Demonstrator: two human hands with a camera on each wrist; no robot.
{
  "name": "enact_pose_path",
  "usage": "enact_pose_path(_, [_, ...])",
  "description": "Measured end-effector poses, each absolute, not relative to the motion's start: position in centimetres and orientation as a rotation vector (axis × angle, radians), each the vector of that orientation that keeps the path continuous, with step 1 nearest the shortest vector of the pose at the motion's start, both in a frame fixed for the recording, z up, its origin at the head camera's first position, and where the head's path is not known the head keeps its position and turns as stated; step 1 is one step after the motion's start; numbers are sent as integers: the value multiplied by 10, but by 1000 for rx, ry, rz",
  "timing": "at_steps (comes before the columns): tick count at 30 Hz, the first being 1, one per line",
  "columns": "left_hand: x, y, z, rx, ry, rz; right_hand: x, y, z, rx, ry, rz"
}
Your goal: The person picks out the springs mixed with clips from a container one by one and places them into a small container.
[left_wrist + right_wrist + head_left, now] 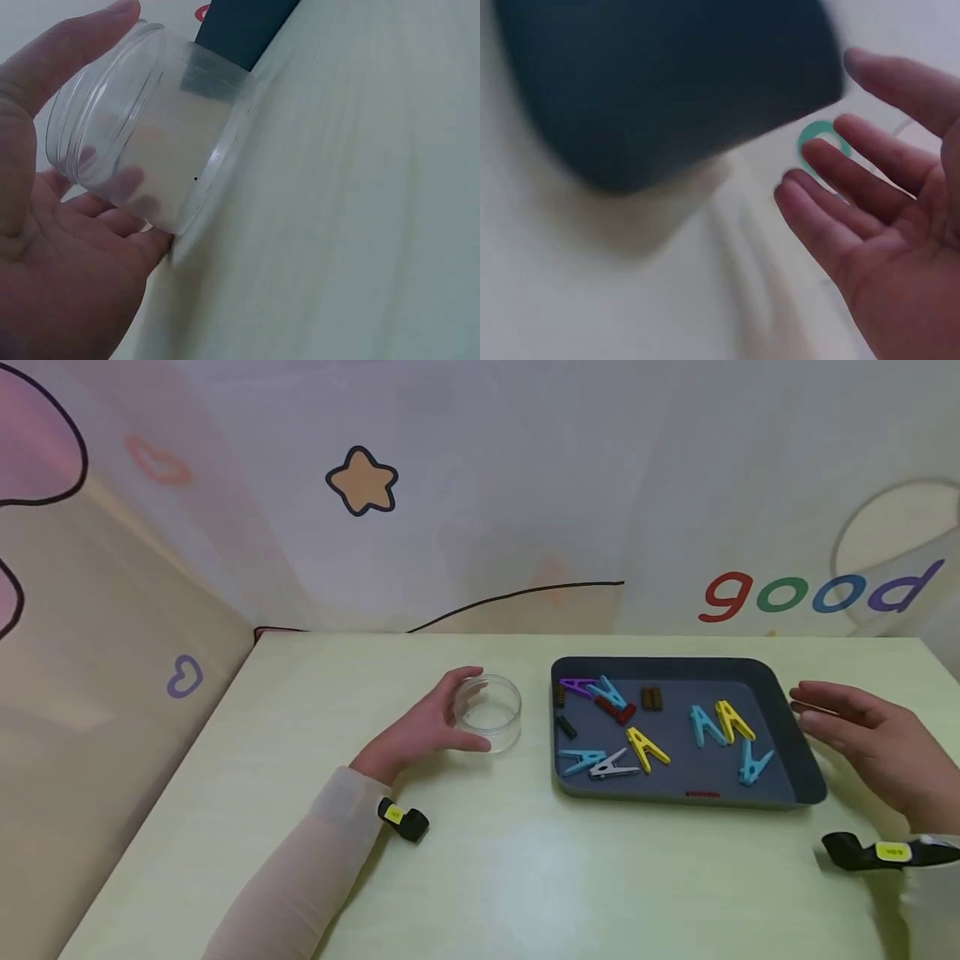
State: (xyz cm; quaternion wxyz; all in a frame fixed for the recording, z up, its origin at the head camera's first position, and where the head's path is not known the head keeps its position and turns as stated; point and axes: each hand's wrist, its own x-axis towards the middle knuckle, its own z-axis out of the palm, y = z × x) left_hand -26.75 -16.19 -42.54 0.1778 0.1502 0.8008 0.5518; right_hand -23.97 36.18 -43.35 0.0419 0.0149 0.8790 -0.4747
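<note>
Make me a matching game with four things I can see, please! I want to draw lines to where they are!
Things:
1. Jar
2. Purple clip
3. Right hand
4. Grey tray

Places:
A. Beside the tray's right end, holding nothing
B. On the table, with clips inside
C. In the left hand's grip
D. In the tray's far left corner

Pairs: 1-C, 2-D, 3-A, 4-B

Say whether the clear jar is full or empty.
The jar looks empty: no contents show inside, and in the left wrist view the dark tray is visible through it.
</note>
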Motion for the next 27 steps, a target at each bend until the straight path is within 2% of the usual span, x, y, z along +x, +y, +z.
enact_pose_path(4, [-269,-167,-429,437,2126,1708,-238,357,-418,6,2744,-1640])
enact_pose_path(8, [-269,-171,-435,425,2021,1784,-235,343,-402,-152,2528,-2058])
enact_pose_path(11, [-268,-173,-437,430,2024,1771,-235,329,-390,-221,2402,-2174])
enact_pose_path(16, [-267,-174,-437,419,2052,1762,-238,304,-372,-181,2479,-1968])
enact_pose_path(22, [-271,-169,-436,446,1997,1794,-239,288,-366,-58,2687,-1572])
enact_pose_path(27, [-268,-168,-436,423,2016,1774,-244,274,-361,37,2710,-1420])
